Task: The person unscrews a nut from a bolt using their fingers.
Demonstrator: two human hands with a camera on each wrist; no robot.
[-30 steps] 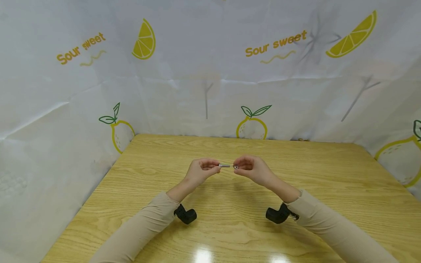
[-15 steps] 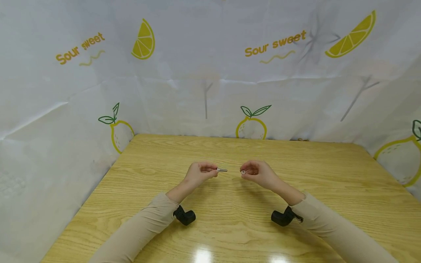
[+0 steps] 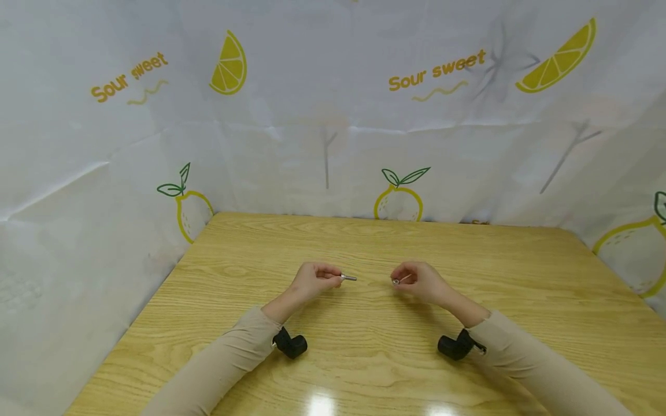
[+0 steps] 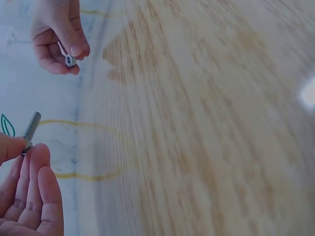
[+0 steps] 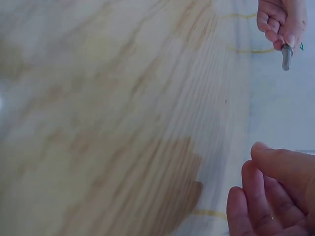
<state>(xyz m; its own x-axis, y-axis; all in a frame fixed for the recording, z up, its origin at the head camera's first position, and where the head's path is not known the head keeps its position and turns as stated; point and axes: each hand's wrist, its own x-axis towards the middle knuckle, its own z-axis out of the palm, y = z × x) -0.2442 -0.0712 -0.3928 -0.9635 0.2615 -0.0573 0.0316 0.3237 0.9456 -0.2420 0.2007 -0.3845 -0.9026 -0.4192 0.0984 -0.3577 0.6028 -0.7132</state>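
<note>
My left hand [image 3: 312, 281] pinches a silver bolt [image 3: 350, 278] between thumb and fingertips at its head end. The bolt's threaded shank [image 4: 32, 127] sticks out of the grip, pointing toward my right hand in the head view. A small metal nut [image 3: 395, 281] is pinched in the fingertips of my right hand [image 3: 422, 283]; its hole shows in the left wrist view, where the nut [image 4: 70, 61] sits below the thumb tip. Bolt and nut are apart, with a gap between the hands. In the right wrist view the nut is hidden behind the fingers.
Both hands are above a wood-grain table [image 3: 333, 242]. A white cloth [image 3: 291, 150] with lemon prints hangs behind and to the sides. Each wrist carries a black camera mount, the left mount [image 3: 291, 345] and the right mount [image 3: 455, 346].
The hands have drawn apart and come nearer the body, the right shifting further right and the left slightly left. Bolt and nut, close together a second ago, are now well separated.
</note>
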